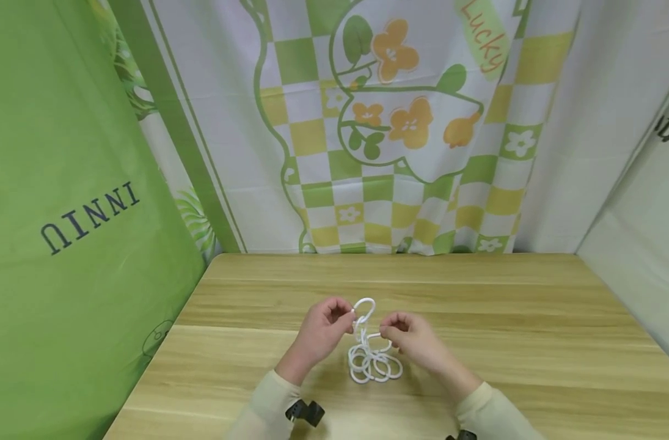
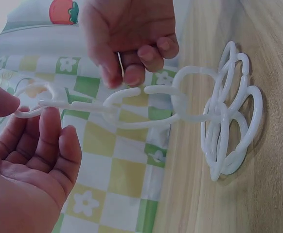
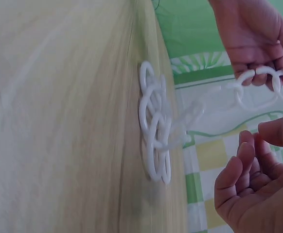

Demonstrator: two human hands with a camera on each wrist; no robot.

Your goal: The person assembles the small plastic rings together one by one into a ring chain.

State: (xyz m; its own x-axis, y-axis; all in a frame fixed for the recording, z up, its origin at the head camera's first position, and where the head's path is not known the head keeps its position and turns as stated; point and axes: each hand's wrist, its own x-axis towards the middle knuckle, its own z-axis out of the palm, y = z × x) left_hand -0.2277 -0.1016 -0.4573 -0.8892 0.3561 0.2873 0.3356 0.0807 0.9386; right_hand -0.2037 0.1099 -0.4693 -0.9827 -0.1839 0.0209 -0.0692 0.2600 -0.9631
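A chain of white plastic links hangs from my left hand (image 1: 325, 327), whose thumb and fingers pinch the uppermost link (image 1: 374, 307). Below it, the links run down to a loose pile (image 2: 261, 109) lying on the table. In the left wrist view, one hanging link (image 2: 146, 124) has a small gap in its upper side. My right hand (image 1: 416, 342) is just to the right of the hanging links, its fingers loosely bent. Nothing shows between its thumb and fingers in the right wrist view, where the left hand (image 3: 258, 36) appears at the top.
The wooden table (image 1: 510, 299) extends to both sides. Behind it hangs a checked, flowered curtain (image 1: 378, 189), and a green cloth (image 1: 92, 305) borders the left side. White cloth (image 1: 642, 244) hangs at the right. A black wrist device (image 1: 307, 412) sits at the left cuff.
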